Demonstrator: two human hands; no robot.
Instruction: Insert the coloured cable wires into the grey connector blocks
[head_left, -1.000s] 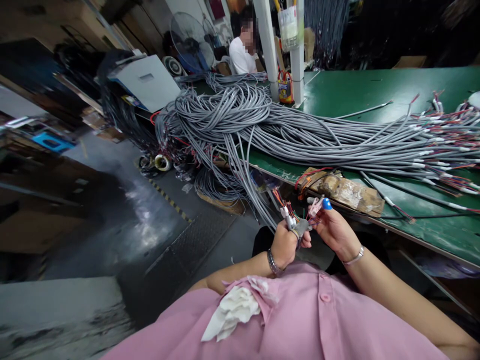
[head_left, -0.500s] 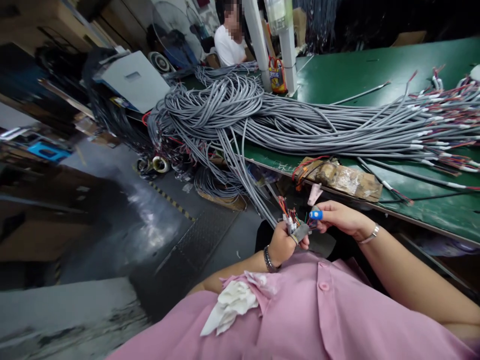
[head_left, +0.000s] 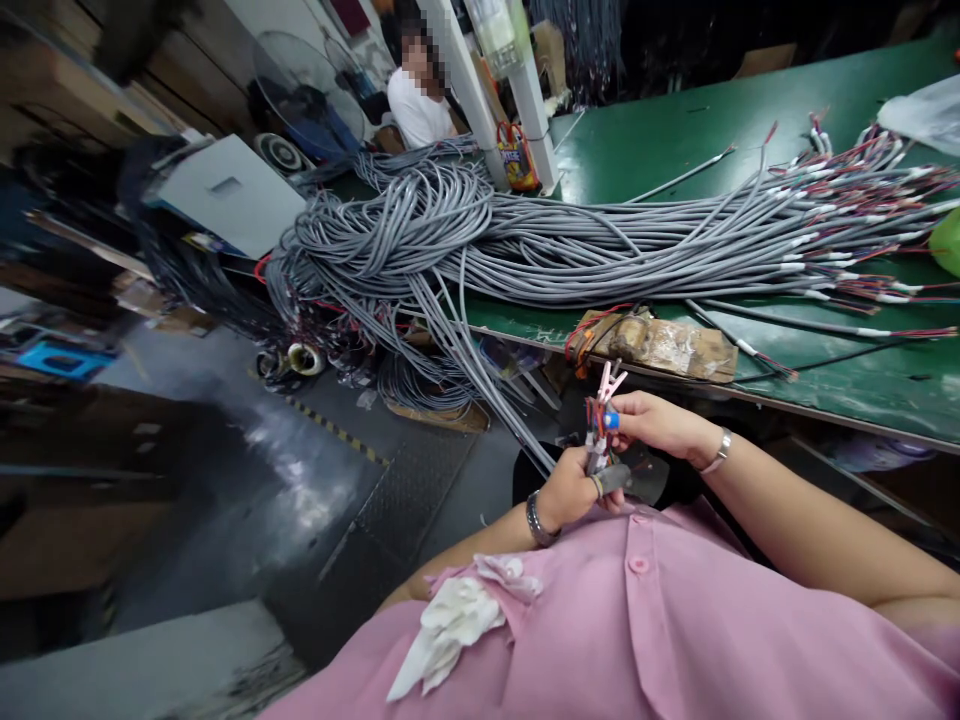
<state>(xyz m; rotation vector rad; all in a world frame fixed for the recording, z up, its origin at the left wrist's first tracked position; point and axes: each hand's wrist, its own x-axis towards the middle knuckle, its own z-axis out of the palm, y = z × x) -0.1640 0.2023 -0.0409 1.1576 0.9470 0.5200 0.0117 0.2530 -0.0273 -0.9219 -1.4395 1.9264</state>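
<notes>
My left hand (head_left: 568, 488) is closed around the end of a grey cable (head_left: 517, 425) just below the table edge. Thin red and coloured wires (head_left: 598, 425) stick up from its stripped tip. My right hand (head_left: 654, 422) pinches those wires from the right, with a blue cap (head_left: 612, 420) on one fingertip. A pale pink clip-like piece (head_left: 609, 380) stands just above the pinch. Both wrists wear bracelets. The held cable runs up and left into the hanging bundle.
A big heap of grey cables (head_left: 480, 230) lies across the green table (head_left: 825, 380), their stripped coloured ends (head_left: 862, 190) at the right. A taped brown block (head_left: 660, 345) sits at the table edge. A white post (head_left: 525, 100), a fan (head_left: 300, 100) and a seated person (head_left: 416, 100) are behind.
My hands have drawn closer together and the wire ends now stand upright between them. The camera has tilted, shifting the table and cable heap leftward.
</notes>
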